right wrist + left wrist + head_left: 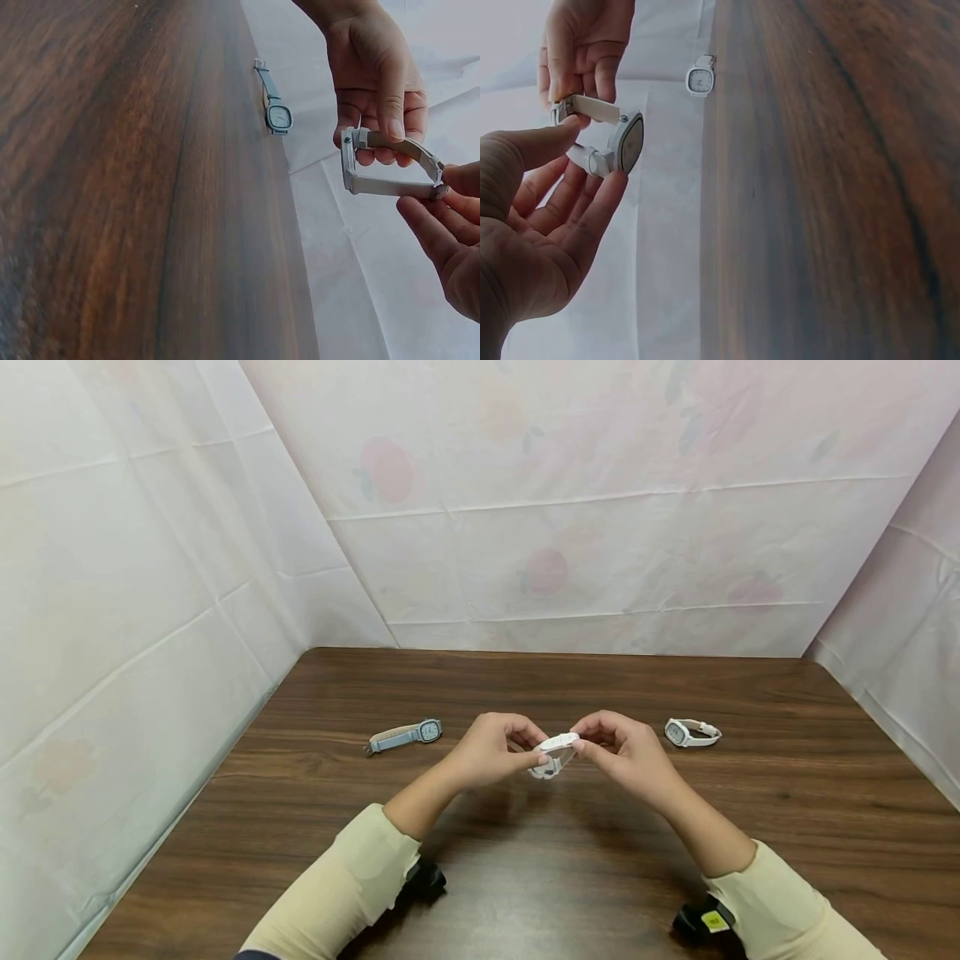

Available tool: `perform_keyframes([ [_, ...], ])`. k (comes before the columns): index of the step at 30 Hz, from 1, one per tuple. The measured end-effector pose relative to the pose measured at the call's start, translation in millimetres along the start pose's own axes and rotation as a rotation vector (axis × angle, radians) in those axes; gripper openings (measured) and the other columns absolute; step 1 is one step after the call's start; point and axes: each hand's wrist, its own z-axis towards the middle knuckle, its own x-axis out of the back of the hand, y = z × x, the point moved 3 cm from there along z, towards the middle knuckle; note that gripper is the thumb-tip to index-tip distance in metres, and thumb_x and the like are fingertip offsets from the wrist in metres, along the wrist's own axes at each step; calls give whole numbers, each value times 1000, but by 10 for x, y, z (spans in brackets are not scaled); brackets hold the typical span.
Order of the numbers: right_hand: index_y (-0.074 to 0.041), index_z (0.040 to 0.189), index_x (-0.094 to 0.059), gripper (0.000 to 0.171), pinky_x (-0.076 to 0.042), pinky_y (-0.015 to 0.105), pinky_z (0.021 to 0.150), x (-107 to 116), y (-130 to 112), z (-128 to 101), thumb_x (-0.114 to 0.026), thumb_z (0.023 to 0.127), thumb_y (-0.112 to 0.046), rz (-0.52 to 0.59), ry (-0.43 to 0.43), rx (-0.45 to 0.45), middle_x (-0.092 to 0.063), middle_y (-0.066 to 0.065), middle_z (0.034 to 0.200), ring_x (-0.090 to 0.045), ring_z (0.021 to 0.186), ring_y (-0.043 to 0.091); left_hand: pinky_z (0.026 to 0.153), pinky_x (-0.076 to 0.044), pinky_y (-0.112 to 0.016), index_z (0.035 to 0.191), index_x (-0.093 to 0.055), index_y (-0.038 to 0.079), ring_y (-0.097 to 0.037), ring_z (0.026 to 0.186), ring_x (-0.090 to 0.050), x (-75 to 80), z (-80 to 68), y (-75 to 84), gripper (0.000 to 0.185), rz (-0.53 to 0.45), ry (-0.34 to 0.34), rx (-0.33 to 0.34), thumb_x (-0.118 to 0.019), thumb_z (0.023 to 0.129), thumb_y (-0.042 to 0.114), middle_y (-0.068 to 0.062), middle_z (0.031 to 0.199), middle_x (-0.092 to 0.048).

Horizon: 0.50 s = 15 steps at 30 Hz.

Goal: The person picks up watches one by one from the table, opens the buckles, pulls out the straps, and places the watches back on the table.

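Note:
A white wristwatch is held in the air by both hands near the middle of the table, its strap joined into a loop. My left hand pinches the strap between thumb and fingers; in the left wrist view the watch case is beside its fingertips. On the other side, my right hand pinches the strap at the buckle end, thumb and fingers closed on it. The right wrist view shows the strap's tan inner side under the left thumb.
To the left on the brown wooden table lies a light blue wristwatch. Another white wristwatch rests to the right, its strap looped. White patterned cloth hangs behind the table and along its sides.

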Motion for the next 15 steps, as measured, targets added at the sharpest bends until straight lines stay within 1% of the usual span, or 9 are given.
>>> perform_keyframes([
  [2,3,101,-64,11,-57,28,70,0,2,1,-66,92,-1,53,-15,-23,-68,13,93,-69,81,27,69,-56,-26,93,-72,4,-9,74,-64,7,-3,-10,11,-3,9,3,-78,83,6,-1,83,-68],
  [8,10,106,-58,14,-57,32,78,-4,20,3,-60,95,2,178,-38,-61,-64,21,99,-68,86,17,71,-57,-33,92,-72,3,-10,74,-64,24,-9,-42,12,-21,22,11,-78,83,7,-3,83,-69],
  [12,15,107,-53,14,-56,37,81,-20,43,7,-56,95,6,269,-34,-57,-61,25,100,-68,88,16,70,-57,-31,93,-72,2,-11,74,-64,24,-7,-66,13,-42,29,14,-79,83,7,-4,83,-69],
  [15,18,107,-51,15,-56,35,81,-34,51,3,-52,96,8,322,-17,-43,-60,24,100,-67,89,12,69,-56,-29,94,-72,2,-12,74,-64,25,-6,-80,14,-57,36,16,-79,82,8,-5,83,-69],
])
